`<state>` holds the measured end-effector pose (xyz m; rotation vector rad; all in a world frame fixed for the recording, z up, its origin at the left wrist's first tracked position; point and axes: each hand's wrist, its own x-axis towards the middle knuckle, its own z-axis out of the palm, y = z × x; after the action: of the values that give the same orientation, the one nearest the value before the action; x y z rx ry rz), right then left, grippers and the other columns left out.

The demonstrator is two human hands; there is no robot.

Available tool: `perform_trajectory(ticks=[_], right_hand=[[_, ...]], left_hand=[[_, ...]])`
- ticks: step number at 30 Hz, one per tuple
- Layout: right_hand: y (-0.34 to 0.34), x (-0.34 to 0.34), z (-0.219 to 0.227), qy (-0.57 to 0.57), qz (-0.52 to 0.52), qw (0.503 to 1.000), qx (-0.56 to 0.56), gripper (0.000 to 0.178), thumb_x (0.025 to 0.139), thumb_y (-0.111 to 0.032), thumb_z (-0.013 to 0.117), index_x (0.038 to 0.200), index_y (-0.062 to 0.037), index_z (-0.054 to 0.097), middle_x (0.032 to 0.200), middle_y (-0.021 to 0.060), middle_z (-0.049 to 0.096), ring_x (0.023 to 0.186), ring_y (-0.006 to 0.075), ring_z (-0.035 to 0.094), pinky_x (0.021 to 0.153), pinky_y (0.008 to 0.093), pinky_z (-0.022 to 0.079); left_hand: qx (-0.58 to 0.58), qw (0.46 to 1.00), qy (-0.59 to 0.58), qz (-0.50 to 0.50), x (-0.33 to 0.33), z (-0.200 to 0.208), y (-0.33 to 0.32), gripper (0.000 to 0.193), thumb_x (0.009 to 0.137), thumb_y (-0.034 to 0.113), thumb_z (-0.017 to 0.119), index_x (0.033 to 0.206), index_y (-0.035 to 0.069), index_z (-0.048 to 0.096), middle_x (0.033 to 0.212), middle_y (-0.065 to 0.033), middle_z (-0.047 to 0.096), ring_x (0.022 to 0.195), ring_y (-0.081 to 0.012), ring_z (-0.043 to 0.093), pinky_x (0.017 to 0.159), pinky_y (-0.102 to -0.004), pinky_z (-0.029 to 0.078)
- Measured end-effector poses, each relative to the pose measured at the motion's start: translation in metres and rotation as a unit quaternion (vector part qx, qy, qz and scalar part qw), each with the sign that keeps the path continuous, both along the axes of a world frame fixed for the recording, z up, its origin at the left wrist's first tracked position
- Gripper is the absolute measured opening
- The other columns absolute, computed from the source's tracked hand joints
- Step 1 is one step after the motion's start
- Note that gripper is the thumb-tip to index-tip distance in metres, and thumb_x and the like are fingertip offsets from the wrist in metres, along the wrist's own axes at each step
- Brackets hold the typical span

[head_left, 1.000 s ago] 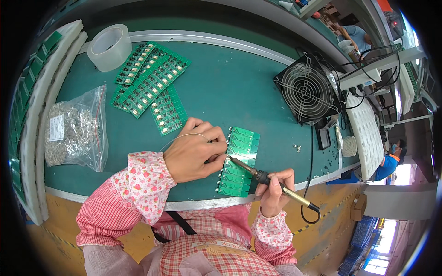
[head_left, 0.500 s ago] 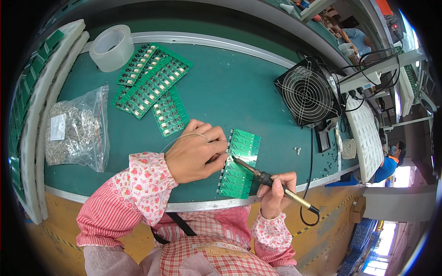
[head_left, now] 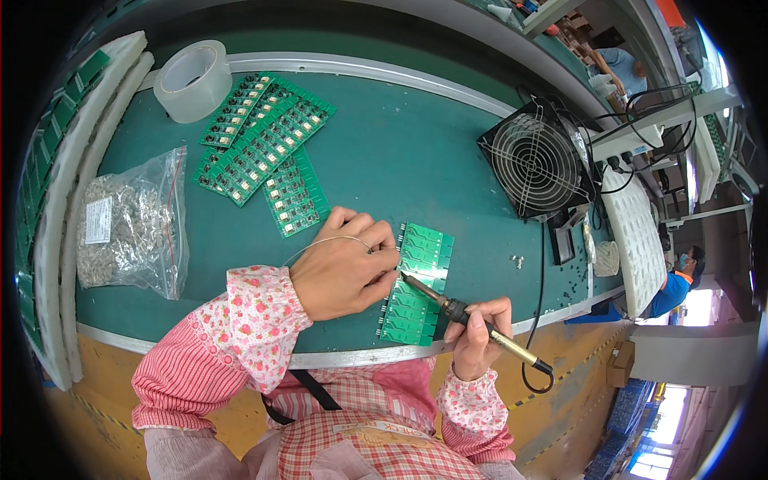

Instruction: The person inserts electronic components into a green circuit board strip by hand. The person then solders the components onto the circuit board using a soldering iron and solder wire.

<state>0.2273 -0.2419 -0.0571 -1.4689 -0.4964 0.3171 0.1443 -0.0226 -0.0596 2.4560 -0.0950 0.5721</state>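
Observation:
A green circuit board panel [head_left: 426, 250] lies on the bench in front of me, with a row of pins along its left edge. My right hand [head_left: 480, 336] grips a soldering iron [head_left: 454, 310] like a pen, its tip at the board's pin edge. My left hand [head_left: 338, 272] rests at that same edge, fingers pinched close to the tip. Thin solder wire [head_left: 320, 240] curves over the back of this hand and runs into the fingers; its end is hidden. Beyond the left hand, several populated circuit boards [head_left: 268, 152] lie in an overlapping pile.
A roll of clear tape [head_left: 172, 88] and a plastic bag of small parts [head_left: 132, 224] sit at left, beside stacked foam trays [head_left: 60, 216] of boards. A black fan [head_left: 534, 164] stands at right, near a hanging cable [head_left: 541, 288]. Another person [head_left: 680, 284] is beyond the right end.
My left hand has shifted slightly right, toward the board. The iron's tip has slid a little left along with it, closer to the pin edge.

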Motion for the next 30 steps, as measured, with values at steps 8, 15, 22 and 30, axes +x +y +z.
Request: perform_trajectory(ticks=[8, 15, 22, 30], right_hand=[[0.001, -0.003, 0.001, -0.015, -0.017, 1.0, -0.021, 0.02, 0.086, -0.017, 0.056, 0.089, -0.0012, 0.044, 0.073, 0.0096, 0.055, 0.048, 0.0102, 0.052, 0.042, 0.0215, 0.042], [0.0, -0.001, -0.006, -0.014, -0.061, 0.995, 0.072, 0.02, 0.085, -0.017, 0.055, 0.086, -0.0016, 0.042, 0.066, 0.0083, 0.052, 0.04, 0.0097, 0.044, 0.039, 0.0213, 0.037], [-0.004, 0.0, -0.005, -0.04, -0.016, 0.998, 0.046, 0.017, 0.084, -0.015, 0.053, 0.084, -0.0017, 0.042, 0.057, 0.0066, 0.048, 0.04, 0.0077, 0.04, 0.038, 0.0208, 0.033], [-0.002, -0.003, 0.0, -0.027, -0.013, 0.999, 0.01, 0.017, 0.084, -0.015, 0.054, 0.084, -0.0018, 0.043, 0.062, 0.0082, 0.052, 0.044, 0.0086, 0.046, 0.04, 0.0213, 0.038]], left_hand=[[0.012, 1.0, -0.013, 0.007, -0.001, -0.001, 0.0, 0.013, 0.075, 0.013, 0.065, 0.077, 0.006, 0.055, 0.087, -0.0044, 0.05, 0.083, -0.0226, 0.049, 0.084, -0.0385, 0.035], [-0.009, 1.0, 0.019, 0.0, -0.01, 0.007, 0.006, 0.01, 0.074, 0.013, 0.063, 0.076, 0.004, 0.057, 0.083, -0.006, 0.051, 0.083, -0.0231, 0.05, 0.084, -0.0385, 0.037], [0.004, 1.0, -0.009, -0.029, -0.009, 0.004, 0.0, 0.013, 0.073, 0.014, 0.063, 0.079, 0.003, 0.059, 0.085, -0.0062, 0.05, 0.088, -0.0238, 0.05, 0.085, -0.0404, 0.036], [0.0, 0.999, 0.004, -0.038, -0.008, 0.002, -0.003, 0.01, 0.072, 0.012, 0.064, 0.076, 0.005, 0.058, 0.092, -0.0049, 0.05, 0.093, -0.0245, 0.048, 0.085, -0.0405, 0.035]])
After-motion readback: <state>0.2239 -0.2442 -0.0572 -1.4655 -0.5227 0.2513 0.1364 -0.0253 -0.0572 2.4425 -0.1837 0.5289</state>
